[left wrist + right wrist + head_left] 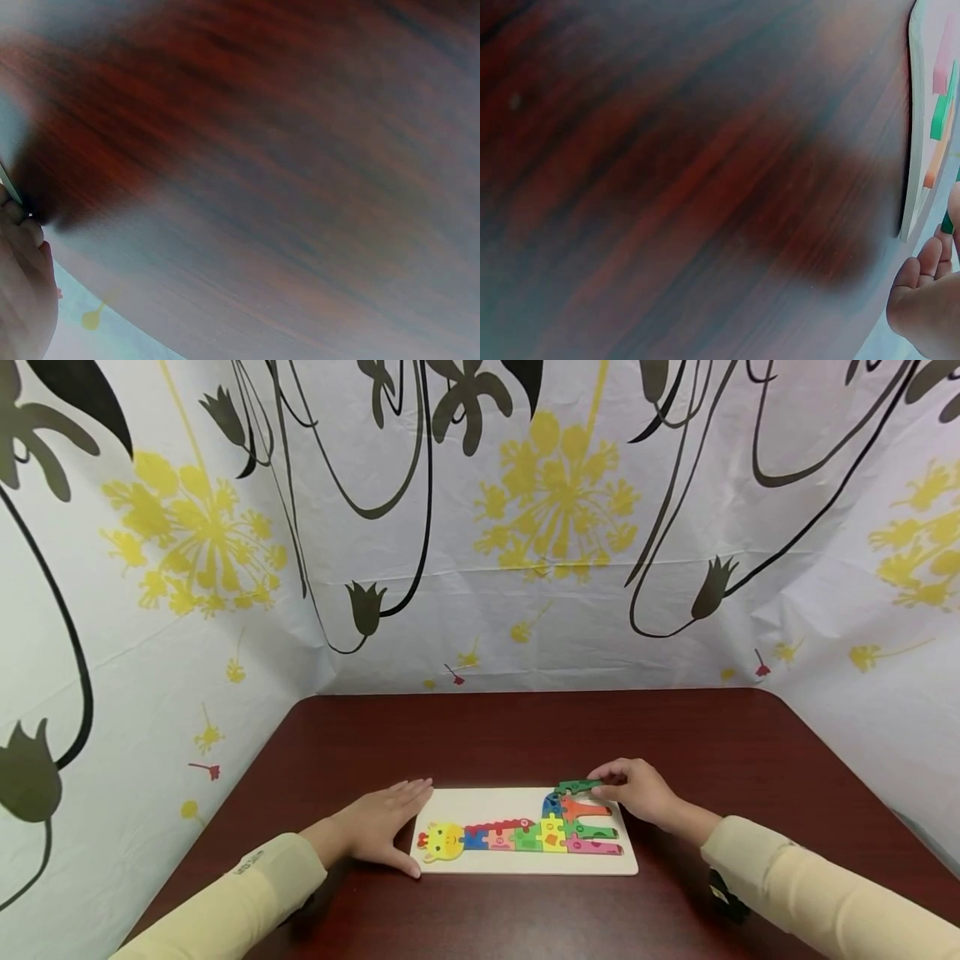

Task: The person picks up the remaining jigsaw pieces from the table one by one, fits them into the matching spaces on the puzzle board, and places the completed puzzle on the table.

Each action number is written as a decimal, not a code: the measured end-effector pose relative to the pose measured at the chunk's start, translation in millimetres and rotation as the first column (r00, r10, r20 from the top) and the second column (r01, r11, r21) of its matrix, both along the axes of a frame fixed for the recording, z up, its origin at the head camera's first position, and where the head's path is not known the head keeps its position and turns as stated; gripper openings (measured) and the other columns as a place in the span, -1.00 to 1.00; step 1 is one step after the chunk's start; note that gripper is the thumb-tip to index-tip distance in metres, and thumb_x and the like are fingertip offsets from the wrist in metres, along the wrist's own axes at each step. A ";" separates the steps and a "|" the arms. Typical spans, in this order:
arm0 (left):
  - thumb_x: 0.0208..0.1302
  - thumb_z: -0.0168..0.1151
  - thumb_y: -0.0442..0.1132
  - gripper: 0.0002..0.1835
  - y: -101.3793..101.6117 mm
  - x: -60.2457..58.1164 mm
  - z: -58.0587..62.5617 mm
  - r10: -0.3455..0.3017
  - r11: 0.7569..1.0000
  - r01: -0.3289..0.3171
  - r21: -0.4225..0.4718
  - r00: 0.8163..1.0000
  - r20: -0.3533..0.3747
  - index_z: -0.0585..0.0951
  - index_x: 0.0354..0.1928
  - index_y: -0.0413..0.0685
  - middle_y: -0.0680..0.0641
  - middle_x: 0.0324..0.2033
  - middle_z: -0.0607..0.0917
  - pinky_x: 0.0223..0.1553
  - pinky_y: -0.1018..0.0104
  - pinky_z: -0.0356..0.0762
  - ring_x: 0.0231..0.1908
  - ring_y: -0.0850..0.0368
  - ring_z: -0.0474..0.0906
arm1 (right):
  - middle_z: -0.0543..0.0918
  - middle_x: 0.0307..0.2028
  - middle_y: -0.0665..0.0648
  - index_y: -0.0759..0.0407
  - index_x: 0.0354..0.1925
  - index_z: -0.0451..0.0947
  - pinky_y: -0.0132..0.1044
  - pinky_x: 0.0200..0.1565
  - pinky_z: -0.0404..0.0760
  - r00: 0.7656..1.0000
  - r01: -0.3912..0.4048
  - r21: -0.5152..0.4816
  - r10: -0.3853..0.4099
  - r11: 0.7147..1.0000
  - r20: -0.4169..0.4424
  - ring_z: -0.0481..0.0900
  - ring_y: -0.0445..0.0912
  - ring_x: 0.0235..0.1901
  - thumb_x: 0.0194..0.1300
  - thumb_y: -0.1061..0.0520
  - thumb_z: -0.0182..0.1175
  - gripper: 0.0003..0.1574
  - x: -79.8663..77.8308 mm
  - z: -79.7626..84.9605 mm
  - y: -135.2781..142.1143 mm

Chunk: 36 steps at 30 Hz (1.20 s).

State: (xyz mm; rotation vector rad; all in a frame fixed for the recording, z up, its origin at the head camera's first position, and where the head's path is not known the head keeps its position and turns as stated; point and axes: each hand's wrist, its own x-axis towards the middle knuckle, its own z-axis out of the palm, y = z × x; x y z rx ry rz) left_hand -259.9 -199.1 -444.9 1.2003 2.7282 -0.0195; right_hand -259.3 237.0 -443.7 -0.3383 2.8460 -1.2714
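A white puzzle board (480, 806) lies flat on the table, bearing a colourful giraffe puzzle (527, 837) with a yellow head at the left and legs at the right. My left hand (382, 827) rests against the board's left end, fingers straight and thumb spread. At the upper right, my right hand (636, 789) pinches a dark green puzzle piece (576, 787) between thumb and fingers, next to the blue piece (552, 805) and above the orange leg piece (585, 809). In the right wrist view, the green piece's end shows between the fingers. The left wrist view catches only part of the left hand.
The dark red-brown wooden table (480, 735) has rounded far corners. A white cloth (465, 543) with yellow flowers and dark vines hangs behind the table and along both sides.
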 end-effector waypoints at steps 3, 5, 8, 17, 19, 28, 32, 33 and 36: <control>-0.09 -0.10 0.71 0.33 -0.4 -0.4 -0.8 -0.001 1.000 0.001 -0.002 1.000 -0.002 -0.02 0.53 -0.12 -0.09 0.51 -0.01 0.41 0.12 -0.05 0.47 0.06 -0.12 | 0.59 -0.25 0.09 0.18 -0.15 0.71 -0.21 -0.31 0.46 1.000 0.000 -0.003 0.000 1.000 0.010 0.45 -0.02 -0.29 0.25 0.16 0.35 -0.81 -1.9 -0.6 -0.2; -0.09 -0.10 0.71 0.33 -0.4 -0.6 -1.1 -0.001 1.000 0.001 -0.003 1.000 -0.004 -0.02 0.53 -0.12 -0.09 0.51 -0.01 0.41 0.13 -0.05 0.47 0.06 -0.12 | 0.59 -0.25 0.07 0.17 -0.15 0.71 -0.22 -0.31 0.46 1.000 0.008 -0.007 -0.008 1.000 0.021 0.44 -0.03 -0.29 0.25 0.16 0.34 -0.81 -2.5 -0.5 -0.6; -0.10 -0.11 0.71 0.33 -0.1 -0.7 -1.2 0.000 1.000 0.000 -0.004 1.000 -0.007 -0.01 0.53 -0.12 -0.09 0.51 -0.01 0.41 0.13 -0.05 0.47 0.06 -0.11 | 0.59 -0.27 0.08 0.18 -0.15 0.71 -0.22 -0.33 0.46 1.000 0.004 -0.012 -0.004 1.000 0.027 0.44 -0.03 -0.30 0.25 0.17 0.34 -0.81 -2.2 -0.2 -0.9; -0.09 -0.10 0.71 0.33 0.1 -0.6 -1.4 0.000 1.000 0.000 0.002 1.000 -0.004 -0.01 0.53 -0.12 -0.09 0.51 -0.01 0.41 0.13 -0.05 0.47 0.07 -0.12 | 0.59 -0.31 0.08 0.20 -0.15 0.70 -0.23 -0.35 0.46 0.998 -0.010 -0.022 0.011 1.000 0.055 0.44 -0.04 -0.33 0.24 0.17 0.35 -0.80 0.7 -0.1 -2.9; -0.08 -0.10 0.71 0.32 0.1 -0.7 -1.6 -0.001 1.000 0.001 0.001 1.000 -0.006 -0.01 0.53 -0.12 -0.09 0.51 -0.01 0.41 0.13 -0.05 0.47 0.06 -0.12 | 0.59 -0.31 0.08 0.20 -0.16 0.70 -0.23 -0.34 0.47 0.998 -0.011 -0.016 0.012 1.000 0.060 0.45 -0.04 -0.33 0.24 0.17 0.35 -0.80 1.4 -0.5 -3.1; -0.09 -0.11 0.71 0.33 0.0 -0.5 -1.3 0.001 1.000 -0.001 0.002 1.000 -0.008 -0.02 0.53 -0.12 -0.08 0.51 -0.01 0.41 0.13 -0.06 0.47 0.07 -0.12 | 0.58 -0.30 0.08 0.21 -0.16 0.70 -0.21 -0.33 0.47 0.998 -0.011 -0.014 0.012 1.000 0.061 0.45 -0.04 -0.32 0.24 0.19 0.35 -0.81 1.6 -1.0 -3.5; -0.08 -0.10 0.71 0.32 -0.4 -0.9 -2.3 0.004 1.000 -0.004 0.002 1.000 -0.006 -0.02 0.53 -0.11 -0.07 0.51 -0.01 0.41 0.14 -0.06 0.47 0.08 -0.13 | 0.58 -0.31 0.08 0.21 -0.16 0.70 -0.21 -0.33 0.47 0.998 -0.011 -0.014 0.012 1.000 0.066 0.45 -0.04 -0.32 0.24 0.18 0.35 -0.81 1.4 -0.5 -4.2; -0.08 -0.10 0.71 0.32 -0.6 -1.2 -2.8 0.005 1.000 -0.005 0.003 1.000 -0.005 -0.02 0.53 -0.11 -0.07 0.51 -0.01 0.41 0.13 -0.06 0.47 0.08 -0.13 | 0.58 -0.31 0.08 0.22 -0.16 0.69 -0.21 -0.33 0.47 0.998 -0.010 -0.015 0.011 1.000 0.067 0.45 -0.03 -0.32 0.24 0.18 0.35 -0.81 1.2 -0.8 -4.3; -0.08 -0.09 0.70 0.32 -1.0 -1.8 -4.0 0.006 1.000 -0.006 0.004 1.000 -0.004 -0.02 0.53 -0.09 -0.06 0.51 -0.02 0.41 0.14 -0.06 0.47 0.09 -0.13 | 0.57 -0.32 0.08 0.21 -0.16 0.69 -0.22 -0.34 0.46 0.998 -0.011 -0.011 0.011 1.000 0.066 0.44 -0.04 -0.33 0.24 0.19 0.34 -0.81 -0.2 -2.1 -4.0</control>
